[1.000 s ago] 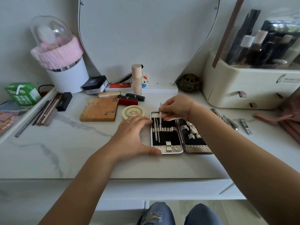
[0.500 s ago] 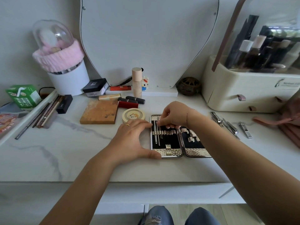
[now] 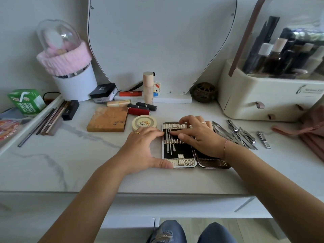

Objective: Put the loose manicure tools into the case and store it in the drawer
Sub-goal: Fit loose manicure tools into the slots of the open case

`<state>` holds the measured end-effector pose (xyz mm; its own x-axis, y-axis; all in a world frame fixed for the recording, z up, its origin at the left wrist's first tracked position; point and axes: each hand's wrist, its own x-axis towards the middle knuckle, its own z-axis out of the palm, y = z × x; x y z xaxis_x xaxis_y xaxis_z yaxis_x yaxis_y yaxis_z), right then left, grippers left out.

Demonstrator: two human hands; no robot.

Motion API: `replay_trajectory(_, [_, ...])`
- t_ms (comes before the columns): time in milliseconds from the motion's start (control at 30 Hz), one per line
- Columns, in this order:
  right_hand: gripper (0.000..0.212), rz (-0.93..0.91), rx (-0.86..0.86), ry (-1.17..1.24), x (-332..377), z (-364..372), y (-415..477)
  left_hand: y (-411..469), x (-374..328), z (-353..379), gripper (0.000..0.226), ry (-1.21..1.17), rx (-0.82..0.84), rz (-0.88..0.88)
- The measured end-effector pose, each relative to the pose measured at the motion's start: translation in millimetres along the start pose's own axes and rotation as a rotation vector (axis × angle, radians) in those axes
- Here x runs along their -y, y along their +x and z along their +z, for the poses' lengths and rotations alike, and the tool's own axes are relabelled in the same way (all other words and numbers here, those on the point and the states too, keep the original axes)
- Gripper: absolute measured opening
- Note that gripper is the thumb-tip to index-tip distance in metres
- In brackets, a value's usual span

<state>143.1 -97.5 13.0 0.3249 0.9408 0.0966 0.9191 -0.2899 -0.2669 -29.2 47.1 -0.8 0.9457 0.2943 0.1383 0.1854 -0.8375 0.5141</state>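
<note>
Filling step: the open case (image 3: 178, 163) lies on the tabletop (image 3: 70, 163). The left hand (image 3: 143, 148), fingers spread, braces its edge; the right hand (image 3: 198, 135) presses a tool (image 3: 168, 142) in, pinch unclear. Next, probably fetch from the loose tools (image 3: 235, 135) beside it

Open marble table (image 3: 70, 163) left and in front of the case (image 3: 185, 153); compact (image 3: 144, 122) crowds its far-left corner, loose tools (image 3: 236, 135) fan out just right, organizer (image 3: 254, 102) walls off behind them.
</note>
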Motion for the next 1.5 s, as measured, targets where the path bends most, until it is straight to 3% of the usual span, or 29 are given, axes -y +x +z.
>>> replay_trajectory(467, [0.054,-0.005,-0.085,0.073,-2.2,0.6,-11.2,-0.8,0.0,-1.0,0.115,-0.022,0.002,-0.001])
replay_trajectory(600, [0.037,0.181,-0.382,0.287,-28.0,-17.9,-31.3,-0.5,1.3,-0.9,0.115,-0.022,0.011,-0.007])
replay_trajectory(733, [0.012,0.492,-0.551,0.233,-74.2,-35.4,-69.2,-0.1,1.1,-1.0,0.116,-0.036,0.009,-0.008])
replay_trajectory(833, [0.009,0.604,-0.488,0.229,-88.3,-40.5,-85.5,0.2,-0.2,-1.2,0.115,-0.043,0.0,-0.002])
replay_trajectory(1033, [0.035,0.709,-0.366,0.18,-82.0,-40.9,-78.1,-0.3,-1.4,-1.2,0.114,-0.058,-0.001,-0.014])
replay_trajectory(1333, [0.022,0.747,-0.25,0.122,-68.9,-44.8,-66.5,-0.3,0.1,-0.7,0.116,-0.086,-0.003,-0.024])
replay_trajectory(1500, [0.019,0.764,-0.315,0.137,-66.7,-36.2,-59.8,-0.7,-0.1,-1.4,0.114,-0.094,0.006,-0.028])
